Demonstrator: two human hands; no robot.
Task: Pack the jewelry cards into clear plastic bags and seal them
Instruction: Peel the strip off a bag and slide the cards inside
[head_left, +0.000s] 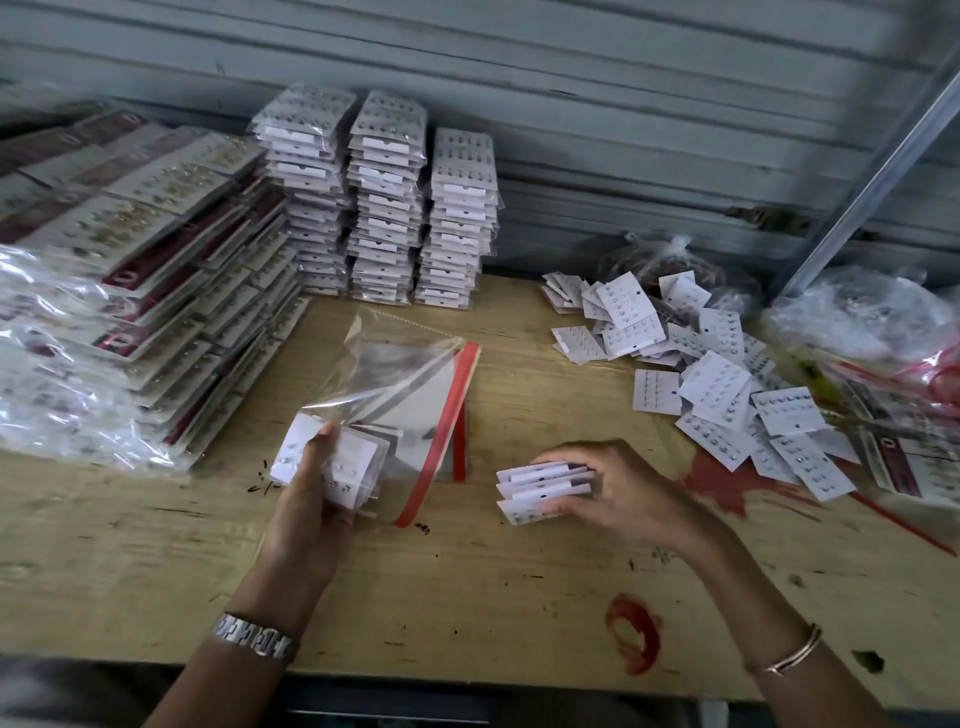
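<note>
Left hand (306, 499) grips cards (353, 467) at clear bag (395, 374); red mouth faces right hand (618, 493), nearer, clutching card stack (540, 486).

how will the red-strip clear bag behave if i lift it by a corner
Probably floppy: the clear bag creases and bows where the left hand grips cards at its end. Likely very light, so it could slide on the wooden table. Its glossy film may feel slippery.

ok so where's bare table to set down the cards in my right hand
Bare wooden table lies near you between both forearms, and mid-table between the red-strip bag and the loose card pile. Crowded: bagged card stacks at back, bagged rows left.
</note>
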